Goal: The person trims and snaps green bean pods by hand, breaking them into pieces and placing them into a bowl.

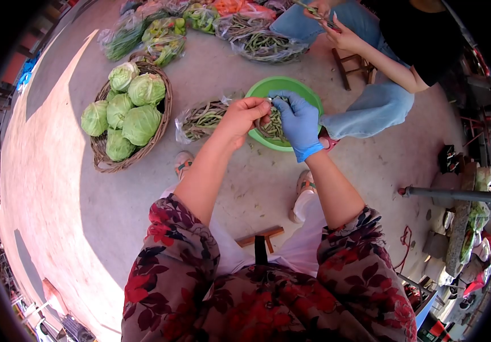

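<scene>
1. From where I'm standing, the beans (pixel 275 129) lie loose in a green bowl (pixel 277 147) on the floor, right under the person's two hands.
2. The bare left hand (pixel 244 118) has its thumb and fingertips pinched together over the bowl; whatever might sit in that pinch is hidden, so I can't say a bean is there.
3. The right hand (pixel 298 121), in a thin blue glove (pixel 309 150), has its fingers bent in toward the left fingertips. Its thumb side is turned from me, so I cannot tell whether it grips anything.
4. More long beans show in a clear bag (pixel 203 121) left of the bowl. I'd judge each one light and slim, a little springy, apt to snap if bent sharply.
5. The best hold, I'd say, is a fingertip pinch near one end, with the other hand close by; a squeeze in the middle could bruise the pod.
6. The bag looks thin and slack, so I'd gather it by the neck, or support it underneath, since its load may shift.
</scene>
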A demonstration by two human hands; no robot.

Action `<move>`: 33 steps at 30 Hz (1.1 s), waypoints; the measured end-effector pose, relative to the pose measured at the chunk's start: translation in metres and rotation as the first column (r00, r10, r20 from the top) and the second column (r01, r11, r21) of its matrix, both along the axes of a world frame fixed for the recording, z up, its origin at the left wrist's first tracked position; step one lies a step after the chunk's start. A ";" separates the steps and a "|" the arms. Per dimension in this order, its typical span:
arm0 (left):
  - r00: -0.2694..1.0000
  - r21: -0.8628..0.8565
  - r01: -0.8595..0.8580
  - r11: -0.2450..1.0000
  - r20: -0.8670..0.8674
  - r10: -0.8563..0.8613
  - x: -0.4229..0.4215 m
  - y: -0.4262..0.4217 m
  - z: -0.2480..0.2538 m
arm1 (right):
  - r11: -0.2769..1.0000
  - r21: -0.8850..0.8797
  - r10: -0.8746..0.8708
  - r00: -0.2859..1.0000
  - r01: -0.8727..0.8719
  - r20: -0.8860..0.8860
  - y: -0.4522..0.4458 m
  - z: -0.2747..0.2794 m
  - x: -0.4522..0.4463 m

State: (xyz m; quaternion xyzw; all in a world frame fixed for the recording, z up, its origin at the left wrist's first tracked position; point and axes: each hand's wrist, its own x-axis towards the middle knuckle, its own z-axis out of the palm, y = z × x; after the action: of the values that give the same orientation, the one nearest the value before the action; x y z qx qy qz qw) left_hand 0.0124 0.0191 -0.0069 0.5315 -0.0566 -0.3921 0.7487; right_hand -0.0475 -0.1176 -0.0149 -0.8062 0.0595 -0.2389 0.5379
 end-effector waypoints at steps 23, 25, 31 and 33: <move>0.969 0.082 0.245 0.966 -0.001 -0.245 -0.016 -0.031 0.014 | 0.880 -0.466 -0.072 0.996 0.090 0.056 -0.048 0.040 -0.050; 0.970 0.048 0.242 0.969 -0.052 -0.239 -0.039 -0.037 0.015 | 0.832 -0.551 0.038 0.984 0.064 0.172 -0.047 0.044 -0.076; 0.959 0.097 0.283 0.954 -0.038 -0.280 -0.100 -0.076 0.029 | 0.783 -0.622 -0.011 0.999 -0.022 -0.048 -0.077 0.048 -0.135; 0.945 0.207 0.286 0.936 0.097 -0.311 -0.115 -0.093 0.040 | 0.748 -0.662 -0.082 0.996 0.037 -0.038 -0.088 0.051 -0.149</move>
State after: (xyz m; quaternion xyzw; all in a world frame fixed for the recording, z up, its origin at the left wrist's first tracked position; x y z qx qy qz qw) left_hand -0.1025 -0.0738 0.0328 0.6098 -0.1471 -0.4700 0.6209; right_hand -0.1970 -0.2054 0.0363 -0.9492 0.0139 -0.2354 0.2083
